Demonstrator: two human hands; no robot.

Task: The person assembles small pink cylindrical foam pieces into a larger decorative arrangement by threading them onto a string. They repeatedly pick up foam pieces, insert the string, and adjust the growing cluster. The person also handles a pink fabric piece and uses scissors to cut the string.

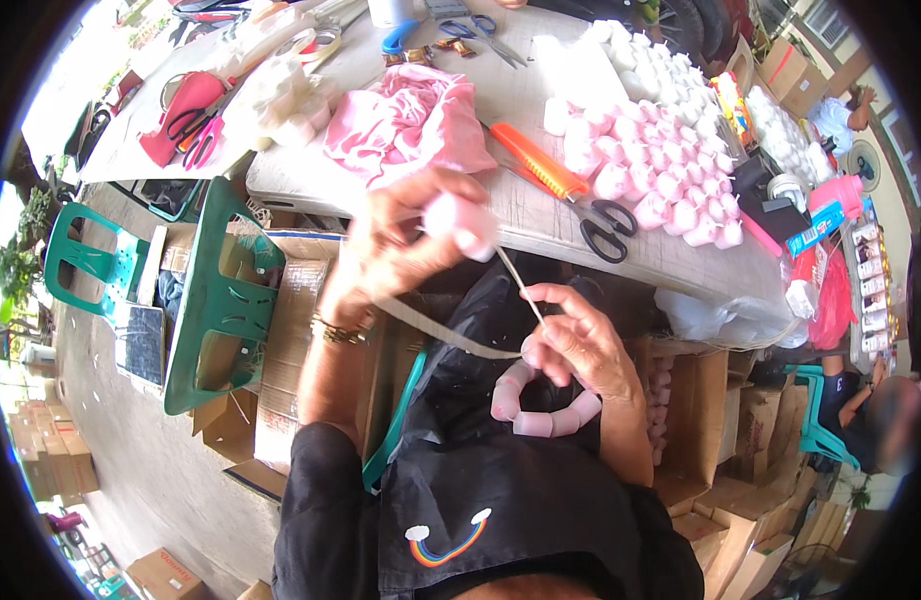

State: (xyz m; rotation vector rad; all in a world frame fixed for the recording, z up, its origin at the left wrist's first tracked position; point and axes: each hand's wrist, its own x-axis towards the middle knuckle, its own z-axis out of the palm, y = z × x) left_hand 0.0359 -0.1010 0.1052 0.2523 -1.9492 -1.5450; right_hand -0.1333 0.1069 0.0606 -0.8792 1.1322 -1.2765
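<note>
My left hand [396, 240], raised near the table edge and partly blurred, is closed round a short pink cylinder-shaped piece [453, 218]. A narrow pale ribbon [449, 337] loops from below that hand towards my right hand. Another thin stretch of it runs taut from the pink piece to my right hand [586, 345], whose thumb and fingers pinch it. Below the right hand, a curved string of similar pink pieces [548, 424] hangs over my dark clothing. Whether the ribbon passes through the pieces is hidden.
On the white table [291, 178] lie pink cloth [406, 125], an orange-handled cutter [539, 160], black-handled scissors [609, 228] and many pink pieces [646, 165] beside white ones [646, 65]. Cardboard boxes [291, 345] stand below. A green chair [221, 310] is at left.
</note>
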